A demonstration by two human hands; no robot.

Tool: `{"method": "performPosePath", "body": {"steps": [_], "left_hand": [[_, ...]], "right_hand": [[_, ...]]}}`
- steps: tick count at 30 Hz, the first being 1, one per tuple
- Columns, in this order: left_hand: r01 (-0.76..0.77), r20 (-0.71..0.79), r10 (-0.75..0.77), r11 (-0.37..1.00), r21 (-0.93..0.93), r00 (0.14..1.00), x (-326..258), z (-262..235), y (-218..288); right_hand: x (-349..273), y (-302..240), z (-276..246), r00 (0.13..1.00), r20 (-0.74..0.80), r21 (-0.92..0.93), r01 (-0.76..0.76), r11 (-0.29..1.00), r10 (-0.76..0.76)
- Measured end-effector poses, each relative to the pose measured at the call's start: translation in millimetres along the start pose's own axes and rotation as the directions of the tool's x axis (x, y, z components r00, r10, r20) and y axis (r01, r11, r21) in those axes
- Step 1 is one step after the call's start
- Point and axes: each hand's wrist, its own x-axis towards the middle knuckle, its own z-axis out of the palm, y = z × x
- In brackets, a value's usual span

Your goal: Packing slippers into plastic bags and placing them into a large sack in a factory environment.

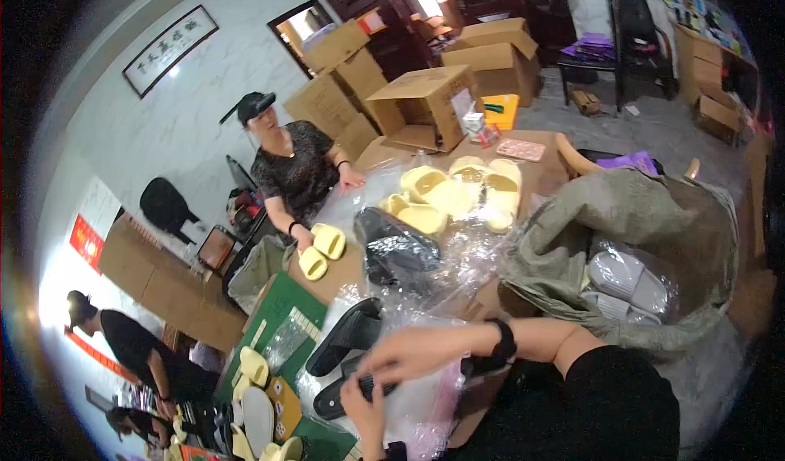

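Hands first: left hand (pixel 365 404) and right hand (pixel 409 353) both have their fingers closed around a black slipper (pixel 347 389) at the near edge of the worktop (pixel 343 269), over crinkly clear plastic bags (pixel 425 412). Another black slipper (pixel 347 334) lies just beside it. Further in, a bagged dark pair (pixel 394 248), then a pile of pale yellow slippers (pixel 458 193) toward the far edge. A seated person's hand (pixel 304 236) rests by two yellow slippers (pixel 320 250) at the left edge.
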Motion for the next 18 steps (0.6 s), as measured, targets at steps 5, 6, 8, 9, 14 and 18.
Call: {"method": "performPosePath", "body": {"steps": [5, 6, 8, 9, 14, 18], "left_hand": [[-0.164, 0.049, 0.162, 0.986, 0.034, 0.986, -16.2, 0.4, 89.0], [-0.134, 0.097, 0.152, 0.977, -0.166, 0.984, -26.8, 8.4, 100.4], [-0.124, 0.210, 0.214, 0.919, -0.374, 0.954, -32.0, 22.0, 131.4], [-0.122, 0.202, 0.212, 0.916, -0.382, 0.956, -35.5, 31.1, 144.9], [0.244, 0.440, 0.070, 0.750, -0.615, 0.895, -38.1, 69.0, 170.1], [0.239, 0.515, 0.190, 0.719, -0.653, 0.836, -27.5, 105.3, 158.4]], "right_hand": [[48.0, 37.6, -52.4, 0.869, -0.491, -0.321, -0.255, 0.912, 0.070], [49.6, 52.5, -56.7, 0.838, -0.544, -0.542, -0.390, 0.744, 0.043], [49.5, 72.8, -62.3, 0.721, -0.630, -0.601, -0.688, 0.407, 0.289], [40.2, 106.7, -60.7, 0.701, -0.683, -0.664, -0.712, 0.228, 0.202], [18.4, 155.8, -55.8, 0.523, -0.621, -0.618, -0.785, 0.046, 0.584], [6.6, 168.6, -63.3, 0.610, -0.669, -0.599, -0.780, 0.178, 0.424]]}}
